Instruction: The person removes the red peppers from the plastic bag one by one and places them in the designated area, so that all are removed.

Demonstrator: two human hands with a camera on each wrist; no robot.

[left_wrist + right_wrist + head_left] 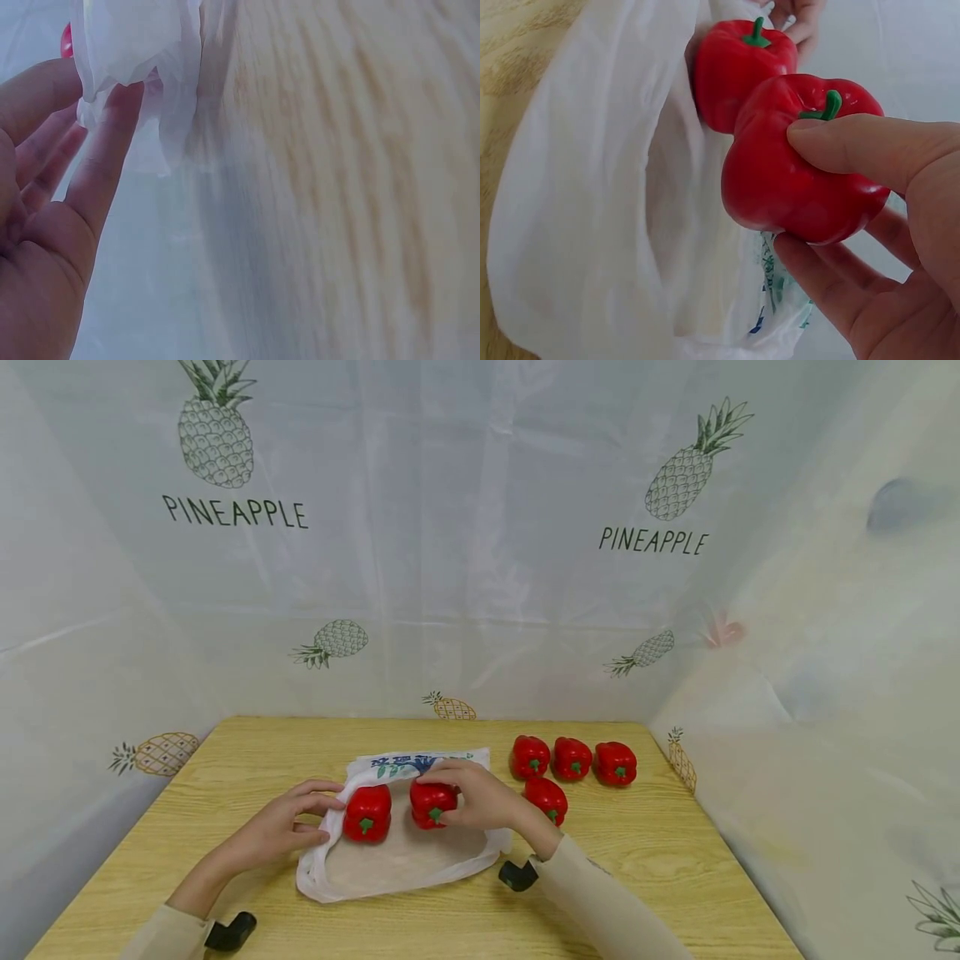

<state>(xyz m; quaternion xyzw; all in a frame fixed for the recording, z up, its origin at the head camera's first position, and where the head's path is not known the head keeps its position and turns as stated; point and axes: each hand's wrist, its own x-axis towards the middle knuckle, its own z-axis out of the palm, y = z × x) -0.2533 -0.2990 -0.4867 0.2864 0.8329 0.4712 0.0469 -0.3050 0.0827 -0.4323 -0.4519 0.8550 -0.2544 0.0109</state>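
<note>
A white plastic bag (390,872) with blue and green print lies with its mouth spread toward me. Inside, at the left, sits a red bell pepper (367,814) with a green stem. My right hand (480,795) grips another red bell pepper (802,176) in the bag's mouth, thumb beside the stem and fingers beneath; the two peppers look close together in the right wrist view. At the bag's left edge, my left hand (281,827) holds the thin plastic (142,45) between thumb and fingers; some fingertips are hidden behind it.
Right of the bag, one red pepper (546,800) lies near my right wrist. Behind it stands a row of three more: left (530,757), middle (572,758) and right (615,763). The wooden table (637,877) meets a pineapple-print curtain (480,568) at the back and sides.
</note>
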